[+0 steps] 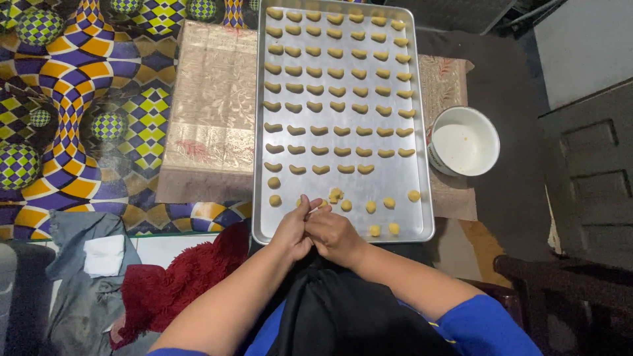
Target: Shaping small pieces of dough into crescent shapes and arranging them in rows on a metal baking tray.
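A long metal baking tray (412, 178) lies in front of me, filled with several rows of small crescent-shaped dough pieces (337, 89). Near its front edge lie a few round dough balls (389, 202) and a small crumbled lump (335, 194). My left hand (295, 227) and my right hand (335, 234) meet over the tray's front edge, fingers pressed together around a small piece of dough that is mostly hidden between them.
A white bowl (463, 141) stands to the right of the tray on a beige patterned cloth (211, 105). A colourful checkered mat (79, 99) covers the floor at left. A dark red fuzzy cloth (178, 283) and grey fabric (86, 296) lie at lower left.
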